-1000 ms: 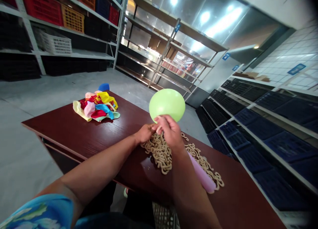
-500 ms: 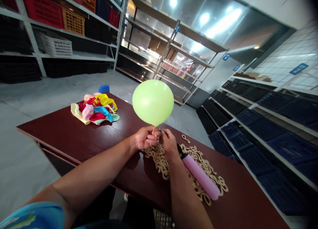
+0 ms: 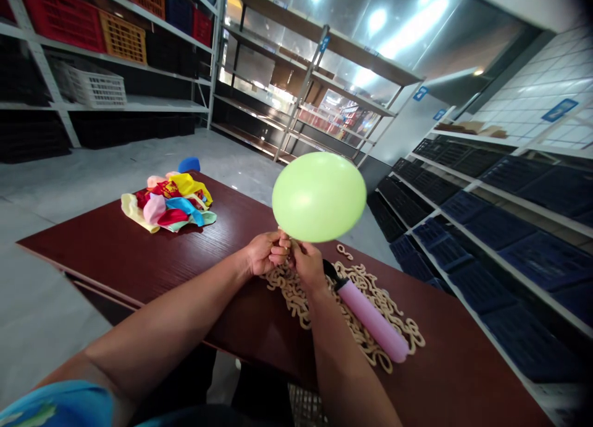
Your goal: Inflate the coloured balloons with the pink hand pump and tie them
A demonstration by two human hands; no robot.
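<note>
An inflated light-green balloon (image 3: 319, 196) floats just above my two hands, over the far edge of the table. My left hand (image 3: 267, 253) is closed in a pinch at the balloon's neck. Close beside it, my right hand (image 3: 306, 263) also has its fingers pressed together at the neck; the fingertips are partly hidden. Beneath and to the right of my hands lies a heap of wooden letter-like pieces (image 3: 296, 297). A pink hand pump (image 3: 373, 320) with a black end rests on that heap, right of my right forearm.
On the dark red-brown table (image 3: 231, 229), a pile of colourful deflated balloons (image 3: 173, 207) lies at the left, with a blue round thing (image 3: 189, 165) behind it. Shelves with dark blue crates (image 3: 491, 254) stand at the right. Red crates (image 3: 65, 19) and a white crate (image 3: 99, 88) fill shelving at the left.
The balloon has swung to the right and tilted over my right hand. Both hands stay together at its neck. The whole view has shifted slightly.
</note>
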